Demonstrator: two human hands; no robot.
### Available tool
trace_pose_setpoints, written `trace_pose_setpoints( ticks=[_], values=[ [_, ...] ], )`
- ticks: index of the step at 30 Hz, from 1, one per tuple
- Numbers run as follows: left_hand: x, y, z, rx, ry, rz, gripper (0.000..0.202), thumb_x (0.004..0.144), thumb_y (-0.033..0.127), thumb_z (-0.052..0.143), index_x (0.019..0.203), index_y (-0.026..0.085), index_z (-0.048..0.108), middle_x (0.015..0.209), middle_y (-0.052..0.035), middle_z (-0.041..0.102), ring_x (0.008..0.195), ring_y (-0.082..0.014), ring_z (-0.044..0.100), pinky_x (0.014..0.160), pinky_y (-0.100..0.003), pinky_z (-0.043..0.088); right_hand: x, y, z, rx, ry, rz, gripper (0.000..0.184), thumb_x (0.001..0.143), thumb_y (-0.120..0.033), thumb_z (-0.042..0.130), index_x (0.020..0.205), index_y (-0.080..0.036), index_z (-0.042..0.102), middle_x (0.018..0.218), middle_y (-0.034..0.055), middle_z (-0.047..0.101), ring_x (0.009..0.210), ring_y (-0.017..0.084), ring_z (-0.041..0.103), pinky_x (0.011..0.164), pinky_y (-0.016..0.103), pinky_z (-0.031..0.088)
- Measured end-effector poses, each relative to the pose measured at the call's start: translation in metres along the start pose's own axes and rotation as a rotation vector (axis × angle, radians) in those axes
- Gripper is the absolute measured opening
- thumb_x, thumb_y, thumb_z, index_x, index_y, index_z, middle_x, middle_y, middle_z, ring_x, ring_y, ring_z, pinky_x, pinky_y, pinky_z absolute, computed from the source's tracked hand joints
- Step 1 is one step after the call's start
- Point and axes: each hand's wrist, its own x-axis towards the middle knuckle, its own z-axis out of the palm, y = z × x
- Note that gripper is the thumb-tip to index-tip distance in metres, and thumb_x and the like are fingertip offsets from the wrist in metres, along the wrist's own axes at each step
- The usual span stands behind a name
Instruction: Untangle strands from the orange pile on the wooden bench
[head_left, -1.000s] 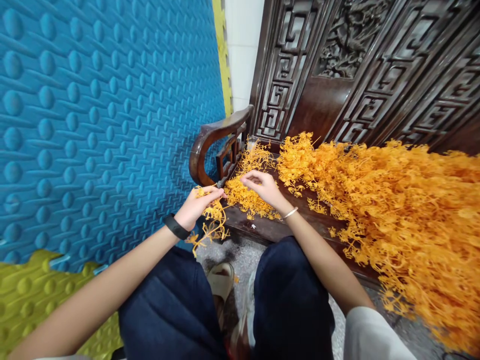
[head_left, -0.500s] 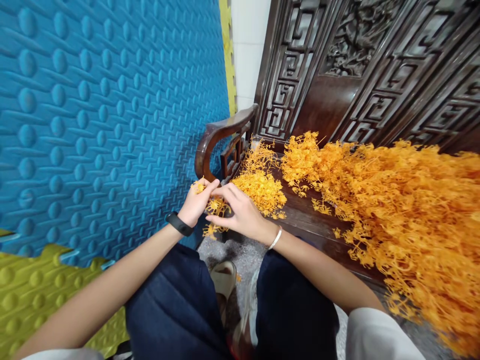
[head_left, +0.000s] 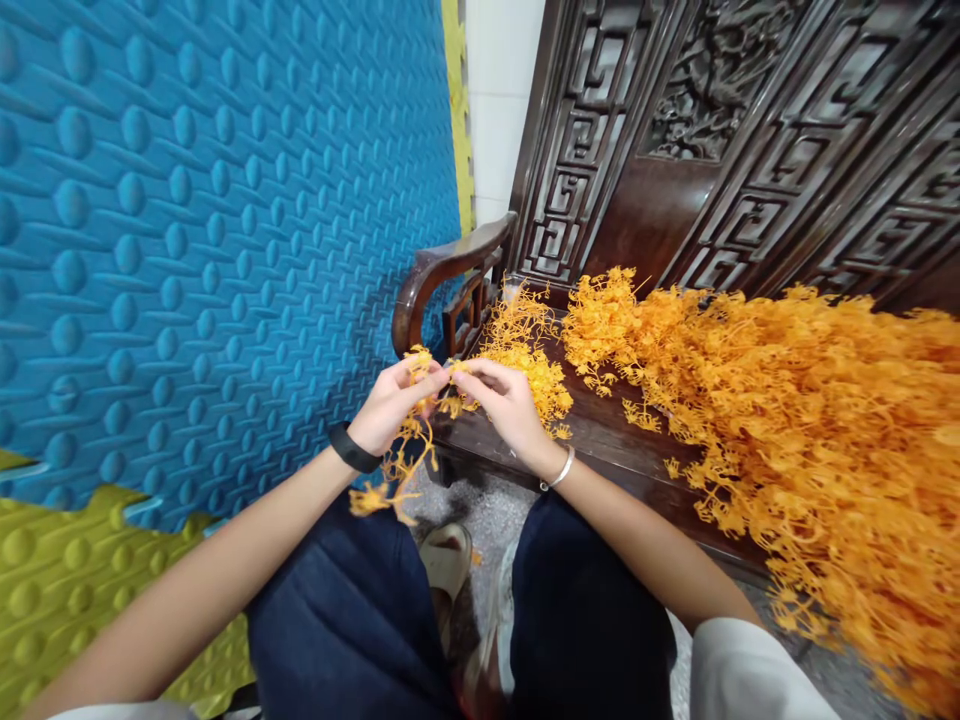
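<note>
**Orange plastic sprigs worked over the end of a carved bench**

Dark carved wood forms the bench (head_left: 600, 440) that fills the upper right, its seat edge running toward the person's knees; a blue padded mat (head_left: 225, 230) stands close on the left, with a yellow mat (head_left: 67, 570) below it. Between the knees lies speckled floor (head_left: 480, 510).

The left hand (head_left: 390, 405) is closed around a bunch of sprigs (head_left: 401, 455), which hangs from the fist down to just above the left thigh. The right hand (head_left: 506, 400) meets it, fingertips pressed together on a sprig at the top of the bunch. Both hands hover just off the bench's front corner, beside the curved armrest (head_left: 439, 275).

Judged by their thin branching stems, the sprigs look very light, springy and prone to snag on one another. A grip low on the main stem, below the branches, seems safest; pulling at the fine tips could bend or break them.

A small pile (head_left: 525, 370) lies on the seat just behind the hands. A large heap (head_left: 810, 420) covers the seat to the right, spilling past its front edge. Open room is narrow: the mat hems the left, the armrest stands ahead, and free space lies chiefly over the lap and bare seat between the piles.
</note>
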Motion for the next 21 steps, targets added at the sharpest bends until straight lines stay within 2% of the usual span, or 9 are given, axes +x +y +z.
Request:
trace_pose_setpoints(
  ticks=[3, 6, 8, 13, 15, 17, 19, 20, 21],
  values=[
    [0.0, -0.001, 0.002, 0.096, -0.019, -0.079, 0.032, 0.059, 0.038, 0.077, 0.071, 0.014, 0.06, 0.051, 0.0064, 0.049, 0.039, -0.0033, 0.037, 0.04, -0.019, 0.025, 0.005, -0.002, -0.007, 0.105, 0.039, 0.088, 0.01, 0.073, -0.028, 0.066, 0.075, -0.019, 0.066, 0.073, -0.0005, 0.064, 0.062, 0.01, 0.053, 0.059, 0.025, 0.043],
    [0.0, -0.002, 0.004, 0.165, -0.007, -0.049, 0.028, 0.063, 0.038, 0.074, 0.07, 0.013, 0.065, 0.051, 0.0039, 0.053, 0.039, -0.0037, 0.037, 0.039, -0.02, 0.022, 0.008, -0.001, -0.011, 0.172, 0.036, 0.126, 0.007, 0.072, -0.024, 0.064, 0.068, -0.018, 0.065, 0.065, -0.0023, 0.062, 0.058, 0.01, 0.052, 0.058, 0.024, 0.043],
    [0.001, -0.002, 0.007, 0.178, 0.006, -0.019, 0.027, 0.065, 0.039, 0.071, 0.068, 0.012, 0.067, 0.047, 0.004, 0.051, 0.038, -0.0038, 0.035, 0.039, -0.021, 0.02, 0.009, 0.001, -0.01, 0.186, 0.039, 0.135, 0.009, 0.072, -0.023, 0.063, 0.065, -0.018, 0.064, 0.061, -0.0027, 0.06, 0.058, 0.01, 0.052, 0.057, 0.024, 0.042],
    [0.006, -0.006, 0.015, 0.156, 0.068, -0.002, 0.027, 0.07, 0.036, 0.065, 0.056, 0.014, 0.059, 0.036, 0.0075, 0.034, 0.034, -0.0037, 0.028, 0.038, -0.022, 0.016, 0.016, 0.012, 0.0, 0.047, 0.167, 0.066, 0.011, 0.071, -0.024, 0.063, 0.063, -0.017, 0.062, 0.061, -0.0027, 0.058, 0.056, 0.009, 0.049, 0.057, 0.024, 0.04],
    [0.007, -0.007, 0.018, 0.14, 0.1, 0.005, 0.027, 0.071, 0.033, 0.063, 0.052, 0.015, 0.055, 0.035, 0.0077, 0.033, 0.033, -0.0038, 0.027, 0.038, -0.022, 0.016, 0.026, 0.018, -0.007, -0.023, 0.245, 0.014, 0.011, 0.072, -0.025, 0.061, 0.066, -0.016, 0.061, 0.064, -0.0022, 0.057, 0.058, 0.009, 0.05, 0.059, 0.024, 0.04],
    [0.004, -0.007, 0.019, 0.128, 0.129, 0.018, 0.029, 0.071, 0.031, 0.062, 0.049, 0.015, 0.051, 0.035, 0.0076, 0.032, 0.033, -0.0038, 0.027, 0.038, -0.022, 0.016, 0.04, 0.027, -0.03, -0.079, 0.423, -0.01, 0.013, 0.075, -0.026, 0.057, 0.068, -0.016, 0.059, 0.064, -0.0025, 0.055, 0.057, 0.009, 0.049, 0.058, 0.024, 0.04],
    [0.001, -0.006, 0.017, 0.13, 0.147, 0.045, 0.031, 0.071, 0.031, 0.062, 0.048, 0.015, 0.049, 0.036, 0.0075, 0.033, 0.034, -0.0037, 0.028, 0.038, -0.022, 0.017, 0.053, 0.04, -0.067, -0.118, 0.711, 0.061, 0.016, 0.076, -0.027, 0.053, 0.065, -0.016, 0.054, 0.057, -0.0044, 0.049, 0.05, 0.008, 0.043, 0.053, 0.023, 0.037],
    [-0.001, -0.005, 0.015, 0.142, 0.147, 0.064, 0.03, 0.072, 0.032, 0.062, 0.049, 0.015, 0.051, 0.037, 0.0072, 0.034, 0.035, -0.0039, 0.029, 0.039, -0.022, 0.019, 0.057, 0.048, -0.087, -0.137, 0.793, 0.079, 0.015, 0.077, -0.028, 0.052, 0.068, -0.016, 0.054, 0.058, -0.0045, 0.048, 0.05, 0.008, 0.043, 0.052, 0.023, 0.036],
    [-0.001, -0.004, 0.013, 0.165, 0.141, 0.082, 0.029, 0.073, 0.033, 0.061, 0.052, 0.015, 0.054, 0.038, 0.0069, 0.036, 0.036, -0.0042, 0.031, 0.04, -0.021, 0.02, 0.059, 0.056, -0.107, -0.175, 0.818, 0.072, 0.016, 0.077, -0.03, 0.053, 0.069, -0.016, 0.054, 0.059, -0.0043, 0.048, 0.052, 0.008, 0.044, 0.053, 0.023, 0.037]
  ],
)
